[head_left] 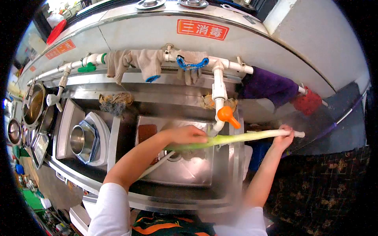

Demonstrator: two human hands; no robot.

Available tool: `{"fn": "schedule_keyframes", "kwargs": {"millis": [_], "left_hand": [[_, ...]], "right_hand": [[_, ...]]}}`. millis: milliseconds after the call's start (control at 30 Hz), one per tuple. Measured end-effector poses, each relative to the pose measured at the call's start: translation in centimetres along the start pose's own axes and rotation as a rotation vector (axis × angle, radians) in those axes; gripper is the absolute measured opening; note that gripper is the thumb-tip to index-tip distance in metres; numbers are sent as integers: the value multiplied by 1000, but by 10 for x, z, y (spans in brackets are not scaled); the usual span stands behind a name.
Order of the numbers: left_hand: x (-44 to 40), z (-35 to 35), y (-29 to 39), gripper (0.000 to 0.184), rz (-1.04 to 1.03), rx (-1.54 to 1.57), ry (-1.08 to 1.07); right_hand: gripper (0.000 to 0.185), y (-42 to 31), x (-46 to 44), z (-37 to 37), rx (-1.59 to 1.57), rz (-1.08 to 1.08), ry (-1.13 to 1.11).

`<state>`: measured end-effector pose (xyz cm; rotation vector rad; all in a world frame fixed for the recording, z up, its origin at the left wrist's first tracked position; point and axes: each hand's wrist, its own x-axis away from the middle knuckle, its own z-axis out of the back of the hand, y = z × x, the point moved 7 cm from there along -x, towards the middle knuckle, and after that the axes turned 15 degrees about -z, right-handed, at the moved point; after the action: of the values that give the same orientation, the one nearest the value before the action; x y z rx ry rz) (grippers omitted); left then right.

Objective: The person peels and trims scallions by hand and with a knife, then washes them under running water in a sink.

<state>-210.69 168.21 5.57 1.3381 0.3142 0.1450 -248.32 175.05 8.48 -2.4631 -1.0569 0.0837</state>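
Note:
Held level over the right sink basin [189, 177] is a long leek [252, 136], white at the right end and green toward the left. My right hand [283, 138] is closed round its white end, past the basin's right edge. My left hand [189, 134] grips the green part, its fingers partly hidden. Between my hands, the leek passes just under the spout of a white tap [219, 92] with an orange handle [228, 117]. Whether water runs is hard to make out. A pale thin strip [155, 165] slants through the basin below my left forearm.
Gloves [149, 65] and a purple cloth [269, 86] hang on the white pipe behind the sink. Steel bowls [80, 139] sit in the left basin. Scouring pads [116, 104] lie on the back ledge. A brown block [147, 133] lies in the right basin.

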Motion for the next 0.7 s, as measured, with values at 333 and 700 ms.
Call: {"fn": "schedule_keyframes", "kwargs": {"millis": [333,700], "left_hand": [[-7,9,7,37,-37,-166,33],[-10,20,10,36,-64,-271,83]], "right_hand": [[11,12,-7,11,-49,-10,2],[14,11,-17,16,13,-13,56]]}}
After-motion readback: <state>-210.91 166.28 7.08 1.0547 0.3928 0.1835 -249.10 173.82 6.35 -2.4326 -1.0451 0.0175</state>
